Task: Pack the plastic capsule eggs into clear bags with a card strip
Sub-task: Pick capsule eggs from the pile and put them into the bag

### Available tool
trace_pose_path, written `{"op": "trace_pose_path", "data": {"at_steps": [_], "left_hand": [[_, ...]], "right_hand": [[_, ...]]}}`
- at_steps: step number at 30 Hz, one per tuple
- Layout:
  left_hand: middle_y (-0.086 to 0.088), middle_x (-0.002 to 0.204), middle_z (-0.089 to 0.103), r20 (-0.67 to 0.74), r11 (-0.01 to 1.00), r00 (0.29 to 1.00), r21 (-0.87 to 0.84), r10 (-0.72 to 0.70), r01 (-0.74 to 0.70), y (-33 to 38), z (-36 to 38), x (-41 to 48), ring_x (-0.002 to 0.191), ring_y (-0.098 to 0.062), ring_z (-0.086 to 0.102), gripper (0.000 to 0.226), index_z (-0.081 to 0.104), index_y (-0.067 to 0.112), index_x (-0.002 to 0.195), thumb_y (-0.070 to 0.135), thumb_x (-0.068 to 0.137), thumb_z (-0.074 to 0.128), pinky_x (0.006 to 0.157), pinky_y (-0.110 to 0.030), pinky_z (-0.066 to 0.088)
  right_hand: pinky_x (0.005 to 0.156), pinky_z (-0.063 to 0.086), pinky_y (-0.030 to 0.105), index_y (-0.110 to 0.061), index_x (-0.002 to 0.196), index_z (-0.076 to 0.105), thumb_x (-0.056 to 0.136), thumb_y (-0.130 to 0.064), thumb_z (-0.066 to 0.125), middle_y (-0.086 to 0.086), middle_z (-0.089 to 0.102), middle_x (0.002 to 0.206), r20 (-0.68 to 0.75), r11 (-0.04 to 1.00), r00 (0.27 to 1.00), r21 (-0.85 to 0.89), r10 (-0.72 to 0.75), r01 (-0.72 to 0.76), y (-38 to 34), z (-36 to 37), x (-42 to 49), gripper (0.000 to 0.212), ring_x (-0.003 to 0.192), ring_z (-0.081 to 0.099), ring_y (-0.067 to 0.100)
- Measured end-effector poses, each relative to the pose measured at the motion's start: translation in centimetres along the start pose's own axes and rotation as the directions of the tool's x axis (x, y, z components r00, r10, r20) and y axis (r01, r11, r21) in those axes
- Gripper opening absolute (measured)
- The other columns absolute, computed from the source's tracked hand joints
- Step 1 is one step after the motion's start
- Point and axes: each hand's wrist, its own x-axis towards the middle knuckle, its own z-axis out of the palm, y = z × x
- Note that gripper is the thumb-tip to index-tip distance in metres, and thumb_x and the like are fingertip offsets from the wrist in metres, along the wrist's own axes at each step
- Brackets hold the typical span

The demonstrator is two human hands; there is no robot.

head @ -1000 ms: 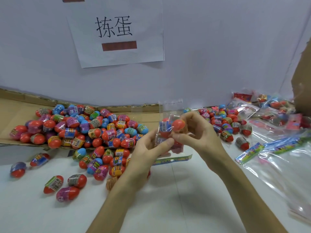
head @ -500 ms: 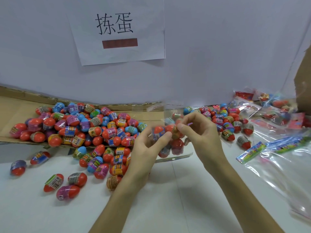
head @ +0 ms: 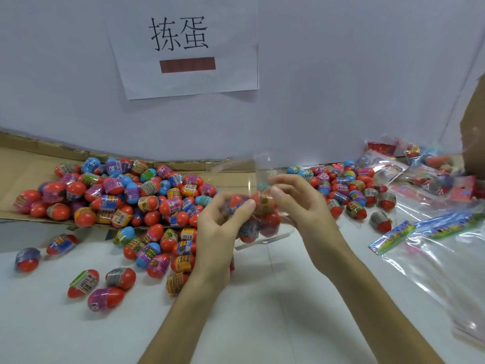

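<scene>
gripping one clear bag of perhaps four eggs.

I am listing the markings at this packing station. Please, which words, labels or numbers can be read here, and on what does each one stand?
"拣蛋": large black characters on the white paper sheet on the wall.
Brown bar under them: no text shows.
Wrappers of the capsule eggs: print and barcodes, too small and blurred to read.
Card strips: colourful print, not readable.
</scene>
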Motion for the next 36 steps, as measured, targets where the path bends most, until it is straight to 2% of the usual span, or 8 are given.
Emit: {"op": "trace_pose_path", "data": {"at_steps": [2,4,7,14,21,24,27,36], "left_hand": [[-0.014,0.096,0.077,-0.042,0.998,0.999,-0.068,-0.011,0.008,0.2,-0.3,0.2,0.085,-0.029,0.076,0.018,0.073,0.011,0.102,0.022,0.088,0.076,0.07,-0.035,0.063],[-0.014,0.092,0.078,-0.069,0.996,0.998,-0.092,-0.011,0.004,0.3,-0.5,0.4,0.081,-0.028,0.076,0.006,0.073,0.015,0.098,0.018,0.092,0.073,0.069,-0.039,0.064],[-0.01,0.088,0.078,-0.07,0.999,0.997,-0.026,0.034,-0.036,0.5,-0.4,0.3,0.079,-0.026,0.077,0.009,0.074,0.023,0.092,0.015,0.096,0.07,0.065,-0.035,0.063],[-0.01,0.094,0.078,0.02,0.989,0.997,0.131,0.071,-0.073,0.3,-0.2,-0.2,0.088,-0.026,0.078,0.012,0.069,0.013,0.107,0.011,0.096,0.072,0.07,-0.031,0.063],[-0.008,0.087,0.078,-0.021,1.0,1.0,0.023,0.009,-0.008,0.8,-0.2,0.0,0.078,-0.025,0.078,0.008,0.07,0.012,0.101,0.011,0.094,0.07,0.063,-0.028,0.06],[-0.008,0.09,0.079,0.007,0.998,1.0,0.052,-0.024,0.023,0.9,0.0,-0.1,0.081,-0.024,0.078,0.015,0.072,0.019,0.103,0.02,0.089,0.072,0.063,-0.024,0.059],[-0.006,0.096,0.079,0.028,0.992,0.993,0.042,-0.118,0.117,0.9,0.5,-0.4,0.086,-0.021,0.078,0.021,0.075,0.03,0.103,0.036,0.083,0.07,0.061,-0.023,0.058],[-0.011,0.109,0.077,-0.034,0.982,0.982,-0.054,-0.184,0.182,1.4,0.5,-0.4,0.099,-0.029,0.076,0.051,0.076,0.027,0.118,0.056,0.08,0.058,0.065,-0.026,0.057]], "right_hand": [[0.076,0.06,0.025,-0.031,0.114,0.062,0.077,-0.046,0.081,-0.009,0.07,0.105,0.054,0.994,0.995,-0.08,0.083,-0.079,0.2,0.0,0.1,0.044,0.095,0.072,0.01],[0.075,0.062,0.029,-0.032,0.109,0.065,0.079,-0.035,0.084,-0.008,0.073,0.103,0.091,0.982,0.992,-0.177,0.084,-0.066,0.7,0.3,0.0,0.035,0.093,0.073,0.012],[0.069,0.062,0.03,-0.029,0.099,0.069,0.086,-0.015,0.079,-0.008,0.075,0.095,0.077,0.982,0.997,-0.188,-0.001,0.015,1.2,1.0,-0.2,0.022,0.089,0.074,0.013],[0.072,0.06,0.023,-0.022,0.106,0.069,0.086,0.0,0.074,-0.004,0.076,0.092,0.126,0.984,0.992,-0.174,-0.008,0.03,1.4,0.5,-0.1,0.03,0.088,0.075,0.015],[0.077,0.058,0.021,-0.039,0.114,0.062,0.081,-0.039,0.083,-0.018,0.071,0.102,0.169,0.926,0.986,-0.372,0.001,0.063,0.9,-0.7,0.2,0.039,0.096,0.069,0.005],[0.075,0.058,0.023,-0.034,0.109,0.066,0.08,-0.045,0.078,-0.015,0.07,0.097,-0.015,0.97,0.994,-0.221,-0.11,0.104,0.3,-0.9,0.3,0.033,0.091,0.069,0.007],[0.075,0.059,0.029,-0.026,0.09,0.071,0.09,-0.028,0.076,-0.008,0.072,0.086,-0.112,0.97,0.98,-0.2,-0.166,0.142,0.1,-0.7,0.3,0.005,0.082,0.068,0.011],[0.065,0.054,0.025,-0.017,0.088,0.064,0.094,-0.011,0.068,-0.002,0.064,0.081,-0.081,0.993,0.992,-0.082,-0.092,0.085,0.1,-0.3,0.1,0.009,0.078,0.061,0.014]]}}
